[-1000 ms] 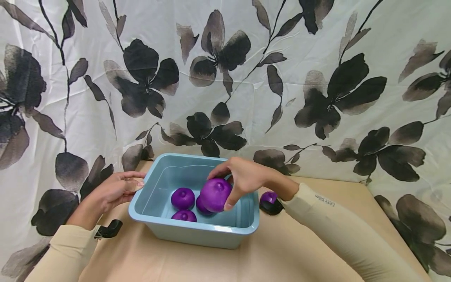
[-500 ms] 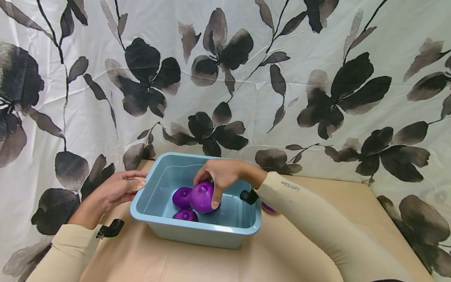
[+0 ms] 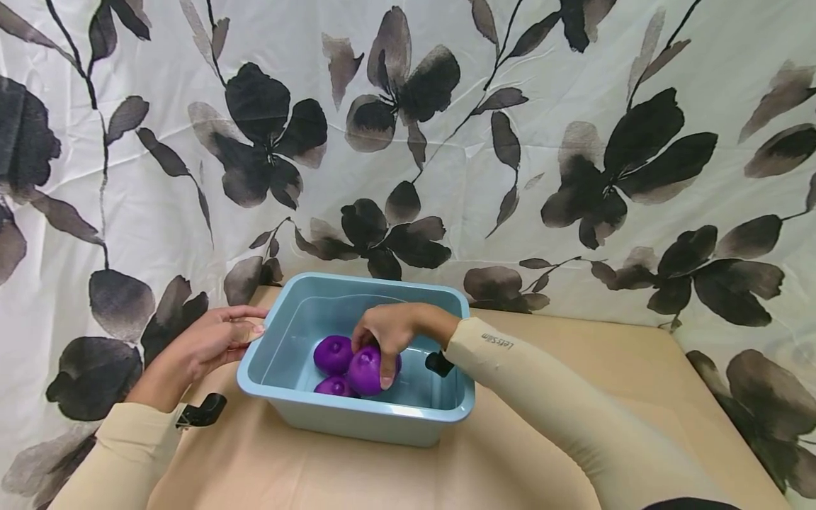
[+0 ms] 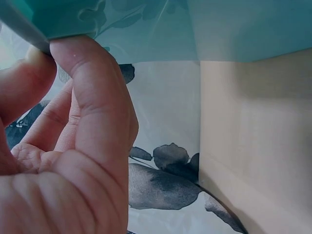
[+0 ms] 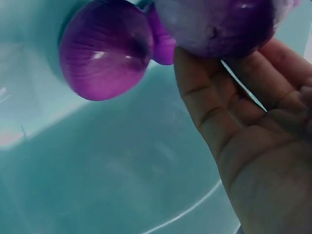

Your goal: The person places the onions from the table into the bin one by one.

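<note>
A blue plastic tub (image 3: pixel 353 418) stands on the table. My left hand (image 3: pixel 213 343) pinches its left rim between thumb and finger, seen close up in the left wrist view. Inside the tub, my right hand (image 3: pixel 392 336) grips a purple onion (image 3: pixel 365 372) from above, fingers on the far side and thumb on the near side. Two more purple onions show to its left: one onion (image 3: pixel 333 355) farther back, another onion (image 3: pixel 335 386) by the front wall. The right wrist view shows the held onion (image 5: pixel 214 24) at the fingertips, with a loose onion (image 5: pixel 105 51) close by. Anything under the held onion is hidden.
The tan tabletop (image 3: pixel 523 432) extends in front of and to the right of the tub. A white curtain (image 3: pixel 484 177) with dark flowers hangs behind. The right sleeve (image 3: pixel 529 397) crosses over the tub's right rim.
My right hand has moved left and lowered the onion into the tub among the others. The onion right of the tub is now hidden by the sleeve. My left hand stays at the rim.
</note>
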`<state>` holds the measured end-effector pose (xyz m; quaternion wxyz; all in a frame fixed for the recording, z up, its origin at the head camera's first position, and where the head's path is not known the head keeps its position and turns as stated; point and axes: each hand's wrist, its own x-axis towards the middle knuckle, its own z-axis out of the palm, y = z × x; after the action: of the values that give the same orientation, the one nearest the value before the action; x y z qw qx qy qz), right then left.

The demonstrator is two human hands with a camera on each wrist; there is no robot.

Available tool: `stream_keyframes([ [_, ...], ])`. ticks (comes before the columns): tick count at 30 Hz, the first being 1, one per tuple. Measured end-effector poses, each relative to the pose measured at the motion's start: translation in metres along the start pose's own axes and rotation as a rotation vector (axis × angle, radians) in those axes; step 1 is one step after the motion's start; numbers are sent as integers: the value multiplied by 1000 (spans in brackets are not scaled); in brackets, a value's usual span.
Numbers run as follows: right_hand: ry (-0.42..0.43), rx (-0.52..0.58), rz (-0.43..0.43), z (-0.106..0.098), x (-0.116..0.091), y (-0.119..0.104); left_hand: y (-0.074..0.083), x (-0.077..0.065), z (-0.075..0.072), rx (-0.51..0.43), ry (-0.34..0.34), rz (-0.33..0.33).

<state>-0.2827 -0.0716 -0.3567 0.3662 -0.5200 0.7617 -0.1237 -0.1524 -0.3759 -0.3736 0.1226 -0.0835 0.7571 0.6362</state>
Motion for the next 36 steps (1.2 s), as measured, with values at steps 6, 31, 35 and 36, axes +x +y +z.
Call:
stream_keyframes([
  [6,21,-49,41,10,4,1,1,1,0,-5,-3,-6],
  [31,-81,-134,134,14,-8,4,-1,3,-2,5,-15,-12],
  [35,-73,-142,126,11,-13,-1,-1,4,-3,5,-14,-14],
  [36,-63,-144,124,9,-15,-2,-1,4,-3,6,-14,-12],
])
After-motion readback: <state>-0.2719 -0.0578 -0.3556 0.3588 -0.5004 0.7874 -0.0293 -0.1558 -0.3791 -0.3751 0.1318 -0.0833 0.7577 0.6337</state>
